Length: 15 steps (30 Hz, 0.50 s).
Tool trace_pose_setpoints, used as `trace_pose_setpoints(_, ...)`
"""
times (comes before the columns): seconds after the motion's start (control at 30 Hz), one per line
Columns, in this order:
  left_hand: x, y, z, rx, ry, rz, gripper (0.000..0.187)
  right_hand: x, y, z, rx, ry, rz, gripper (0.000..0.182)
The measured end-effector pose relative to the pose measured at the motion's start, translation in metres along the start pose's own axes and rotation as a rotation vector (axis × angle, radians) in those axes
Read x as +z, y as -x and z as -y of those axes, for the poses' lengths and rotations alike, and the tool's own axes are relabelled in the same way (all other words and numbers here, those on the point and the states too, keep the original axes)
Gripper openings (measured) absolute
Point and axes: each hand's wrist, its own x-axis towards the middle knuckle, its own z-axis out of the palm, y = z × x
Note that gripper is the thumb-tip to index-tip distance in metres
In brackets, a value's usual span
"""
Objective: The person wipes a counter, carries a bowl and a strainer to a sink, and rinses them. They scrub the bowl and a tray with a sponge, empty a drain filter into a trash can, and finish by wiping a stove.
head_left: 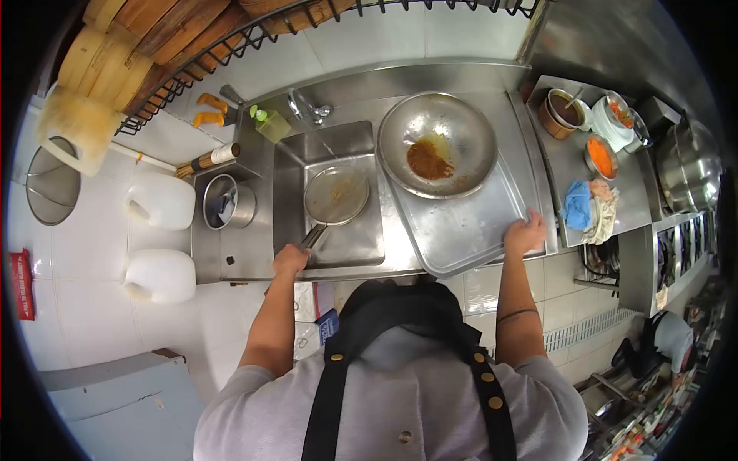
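Note:
In the sink (286, 223), my left hand (290, 260) is closed round the handle of a round sieve (336, 195) with brownish residue in its bowl. A thin stream of water runs from the tap (307, 107) toward its far rim. My right hand (525, 233) is at the right edge of a translucent plastic tray (461, 242), its fingers loosely bent and apart. A wide metal bowl (438, 107) overlaps the far part of the tray, with a reddish-brown paste (429, 159) and yellowish liquid inside.
Left of the sink stand a metal pot (231, 201) and a green soap bottle (270, 123). Food containers, including a bowl of orange food (601, 157), and cloths (588, 206) lie on the right-hand counter. Bamboo steamers (104, 65) sit on the rack overhead. Another person (669, 342) is at far right.

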Motion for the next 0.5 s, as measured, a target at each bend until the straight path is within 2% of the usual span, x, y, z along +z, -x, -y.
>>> trace_pose_setpoints(0.03, 0.005, -0.007, -0.004, 0.004, 0.007, 0.005, 0.060, 0.004, -0.007, 0.007, -0.007, 0.005, -0.004, 0.034)
trace_pose_setpoints(0.1, 0.002, -0.003, -0.012, -0.030, -0.082, 0.057, 0.057, 0.001, -0.018, 0.040, 0.011, -0.631, 0.298, 0.035)
trace_pose_setpoints(0.17, 0.007, -0.009, -0.008, -0.030, -0.081, 0.092, 0.056, 0.011, -0.027, 0.073, 0.418, -1.077, 0.767, 0.047)
trace_pose_setpoints(0.2, 0.011, -0.013, -0.004, -0.029, -0.082, 0.116, 0.055, 0.008, -0.033, 0.094, 0.411, -1.069, 0.773, 0.047)
trace_pose_setpoints(0.27, 0.024, -0.026, 0.003, -0.001, -0.068, 0.095, 0.055, -0.006, -0.045, 0.132, 0.940, -1.239, 1.242, 0.053)
trace_pose_setpoints(0.3, 0.028, -0.031, 0.009, 0.023, -0.061, 0.068, 0.055, -0.005, -0.043, 0.139, 0.932, -1.227, 1.247, 0.053)
trace_pose_setpoints(0.37, 0.028, -0.038, 0.018, 0.069, -0.020, 0.115, 0.056, -0.004, -0.035, 0.154, 0.720, -1.102, 1.191, 0.052)
trace_pose_setpoints(0.4, 0.024, -0.039, 0.021, 0.120, 0.013, 0.150, 0.057, -0.006, -0.029, 0.166, 0.703, -1.087, 1.204, 0.052)
trace_pose_setpoints(0.43, 0.021, -0.041, 0.025, 0.113, 0.032, 0.160, 0.057, -0.011, -0.022, 0.176, 0.657, -1.062, 1.146, 0.050)
trace_pose_setpoints(0.5, 0.013, -0.050, 0.038, 0.253, 0.058, 0.187, 0.052, -0.024, -0.008, 0.202, 0.574, -1.023, 1.021, 0.046)
